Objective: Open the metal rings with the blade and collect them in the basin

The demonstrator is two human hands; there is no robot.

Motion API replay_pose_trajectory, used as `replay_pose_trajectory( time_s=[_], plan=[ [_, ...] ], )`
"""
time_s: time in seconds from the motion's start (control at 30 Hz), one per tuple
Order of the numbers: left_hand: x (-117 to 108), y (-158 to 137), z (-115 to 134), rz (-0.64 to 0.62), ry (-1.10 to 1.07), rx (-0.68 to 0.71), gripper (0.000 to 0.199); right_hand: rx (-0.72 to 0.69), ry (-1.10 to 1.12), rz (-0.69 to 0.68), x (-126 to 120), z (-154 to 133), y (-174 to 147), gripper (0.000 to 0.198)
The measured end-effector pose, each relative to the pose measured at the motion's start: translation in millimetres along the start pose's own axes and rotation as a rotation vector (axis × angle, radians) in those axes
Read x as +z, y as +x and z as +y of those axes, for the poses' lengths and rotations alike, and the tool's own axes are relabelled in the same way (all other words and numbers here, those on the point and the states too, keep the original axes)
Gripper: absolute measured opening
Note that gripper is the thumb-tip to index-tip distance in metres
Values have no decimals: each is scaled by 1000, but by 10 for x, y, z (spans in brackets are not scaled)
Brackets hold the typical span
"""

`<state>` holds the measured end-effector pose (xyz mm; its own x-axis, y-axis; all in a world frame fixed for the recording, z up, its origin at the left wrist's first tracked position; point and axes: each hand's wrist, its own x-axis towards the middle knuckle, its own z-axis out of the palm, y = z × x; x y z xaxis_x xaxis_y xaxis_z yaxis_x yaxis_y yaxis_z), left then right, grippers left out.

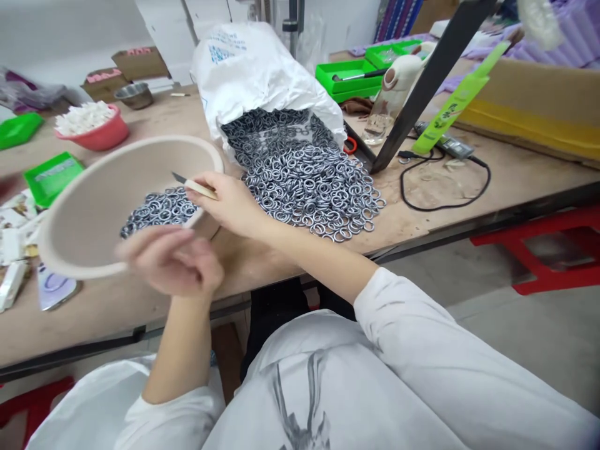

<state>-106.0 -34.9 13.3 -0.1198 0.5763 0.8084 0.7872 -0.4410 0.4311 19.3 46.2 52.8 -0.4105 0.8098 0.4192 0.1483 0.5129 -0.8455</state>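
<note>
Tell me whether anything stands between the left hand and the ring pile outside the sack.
Yes: in this view the right hand, holding a knife, lies across the line from the left hand to the ring pile.

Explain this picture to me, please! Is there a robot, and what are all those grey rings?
No robot here, just a person's two bare hands. The camera is worn on their head, looking forward and down.

The right hand has a small knife with a pale handle in its grip. The left hand is blurry, near the big bowl, so I can't tell whether it holds anything.

On the table, that bowl has some grey rings inside. Many more make a pile at the mouth of a white bag. Farther back on the left, a reddish bowl holds white pieces.
</note>
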Motion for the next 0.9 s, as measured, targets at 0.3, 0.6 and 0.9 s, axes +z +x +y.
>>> replay_pose_trajectory(
  time_s=[0.3, 0.6, 0.9],
  plan=[
    [740, 19, 213, -868, 322, -23, 36, 256, 88, 488, -927, 752, -839, 10],
    [902, 133, 145, -782, 20, -244, 28, 278, 12, 250, -940, 872, -1040, 21],
    [968, -28, 489, -693, -822, -805, 49, 199, 303, 140, -846, 719, -964, 46]
  ],
)
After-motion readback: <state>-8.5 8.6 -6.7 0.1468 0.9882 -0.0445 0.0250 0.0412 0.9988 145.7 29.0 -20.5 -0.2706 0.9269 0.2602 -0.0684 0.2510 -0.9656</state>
